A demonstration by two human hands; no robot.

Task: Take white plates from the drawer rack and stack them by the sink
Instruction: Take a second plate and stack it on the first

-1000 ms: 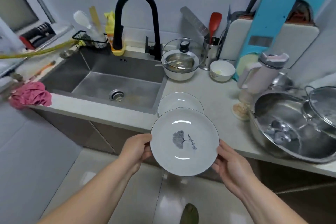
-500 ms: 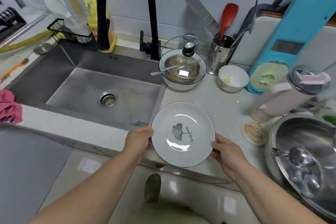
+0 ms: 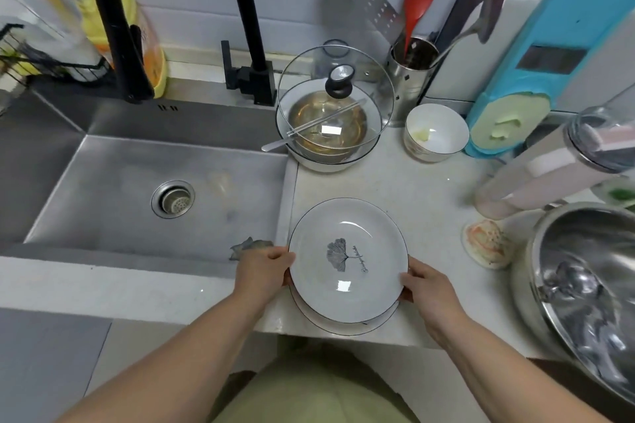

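We hold a white plate (image 3: 348, 259) between our two hands, just above a second white plate (image 3: 343, 328) that already lies on the countertop (image 3: 412, 189). Our left hand (image 3: 261, 271) curls around the near-left rim, thumb on top and fingers tucked beneath. Our right hand (image 3: 424, 283) does the same on the near-right rim, so both hands are partly closed on the plate's edge, not flat against it. The lower plate peeks out as a thin dark-lined crescent under the held one, toward us and slightly off-centre. The steel sink (image 3: 137, 203) lies just beyond our left hand.

We judge the plate to be glazed ceramic: stiff, moderately heavy for its size, smooth and probably slick, and brittle if knocked. The raised rim is the natural hold, opposite sides pinched with thumbs over the lip, as we have it. Glaze on glaze slides easily, so we should set it down level and centred rather than drop it, then slip our fingers out sideways. The stack sits close to the counter's near edge, so an off-centre landing could tip it toward us.

Beyond our hands stand a bowl under a glass lid (image 3: 335, 103) and a small white bowl (image 3: 436, 132), well clear. A large steel pot (image 3: 584, 285) sits out past our right hand.
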